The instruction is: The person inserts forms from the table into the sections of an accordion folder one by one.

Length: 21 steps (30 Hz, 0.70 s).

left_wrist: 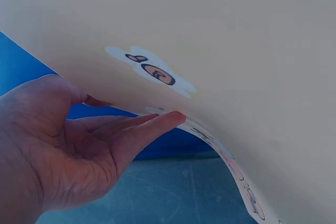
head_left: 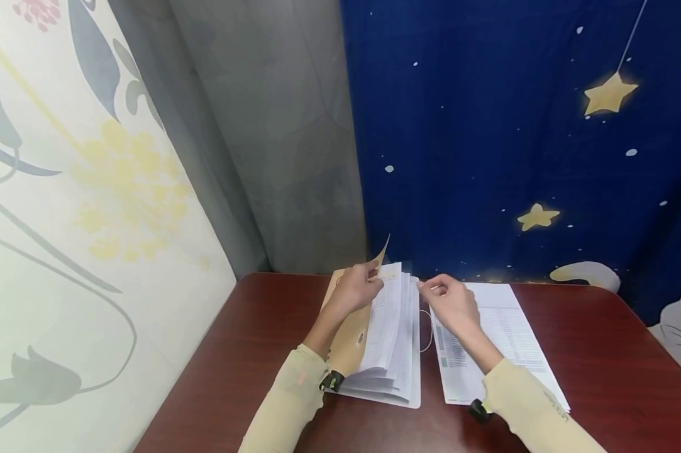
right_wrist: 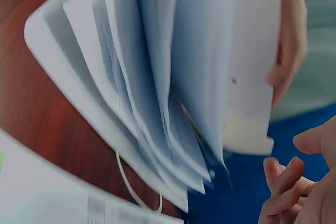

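Observation:
A folder with a tan, cartoon-printed cover (head_left: pixel 351 330) stands partly opened on the table, its white sheets (head_left: pixel 384 324) fanned out. My left hand (head_left: pixel 356 290) pinches the upper edge of that cover between thumb and fingers, holding it raised; in the left wrist view the cover (left_wrist: pixel 236 51) bends away from the hand (left_wrist: pixel 73 156). Near the folder's upper right corner is my right hand (head_left: pixel 453 305), fingers loosely bent. The right wrist view shows this hand (right_wrist: pixel 310 182) with nothing in it, beside the spread pages (right_wrist: pixel 144 77).
Right of the folder lies a stack of printed sheets (head_left: pixel 507 327), partly under my right forearm. A thin white elastic loop (head_left: pixel 430 336) hangs off the folder's right side. The dark red table (head_left: pixel 249 358) ends at a blue starry curtain (head_left: pixel 459 157); a patterned white curtain (head_left: pixel 63 264) borders its left.

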Each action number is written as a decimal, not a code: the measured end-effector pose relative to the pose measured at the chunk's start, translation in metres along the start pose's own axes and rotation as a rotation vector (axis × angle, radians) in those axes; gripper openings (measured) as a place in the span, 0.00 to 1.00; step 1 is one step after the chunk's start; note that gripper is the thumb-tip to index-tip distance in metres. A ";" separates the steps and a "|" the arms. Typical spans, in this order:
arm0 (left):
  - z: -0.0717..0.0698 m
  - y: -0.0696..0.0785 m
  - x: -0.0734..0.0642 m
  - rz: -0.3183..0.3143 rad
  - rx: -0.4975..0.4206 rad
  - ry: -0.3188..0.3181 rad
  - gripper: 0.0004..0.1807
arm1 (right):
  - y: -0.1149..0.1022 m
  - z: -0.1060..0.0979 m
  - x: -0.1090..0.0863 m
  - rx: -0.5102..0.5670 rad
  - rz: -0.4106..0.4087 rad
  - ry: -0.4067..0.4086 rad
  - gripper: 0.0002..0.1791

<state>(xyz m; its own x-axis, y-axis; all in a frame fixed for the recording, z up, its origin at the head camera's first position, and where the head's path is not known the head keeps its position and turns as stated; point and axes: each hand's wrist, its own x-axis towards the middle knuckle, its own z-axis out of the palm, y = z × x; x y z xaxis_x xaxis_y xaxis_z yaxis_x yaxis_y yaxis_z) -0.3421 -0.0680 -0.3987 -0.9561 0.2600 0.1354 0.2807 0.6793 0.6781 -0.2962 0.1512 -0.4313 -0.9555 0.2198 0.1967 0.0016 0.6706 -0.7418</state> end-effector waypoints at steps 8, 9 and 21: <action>0.000 0.000 -0.001 -0.008 0.011 -0.013 0.34 | 0.043 -0.032 0.011 -0.057 0.095 0.081 0.26; 0.000 0.000 -0.001 -0.006 0.011 -0.012 0.34 | 0.050 -0.035 0.013 -0.056 0.119 0.082 0.28; 0.007 0.001 0.000 -0.048 0.066 0.004 0.33 | 0.116 -0.062 0.039 -0.044 0.387 0.098 0.33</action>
<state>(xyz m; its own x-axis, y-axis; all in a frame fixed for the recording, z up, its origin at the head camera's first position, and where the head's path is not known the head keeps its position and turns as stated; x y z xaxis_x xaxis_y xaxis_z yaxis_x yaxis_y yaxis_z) -0.3411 -0.0625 -0.4027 -0.9689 0.2232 0.1071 0.2394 0.7349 0.6345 -0.3150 0.2811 -0.4696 -0.8491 0.5274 -0.0297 0.3702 0.5540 -0.7457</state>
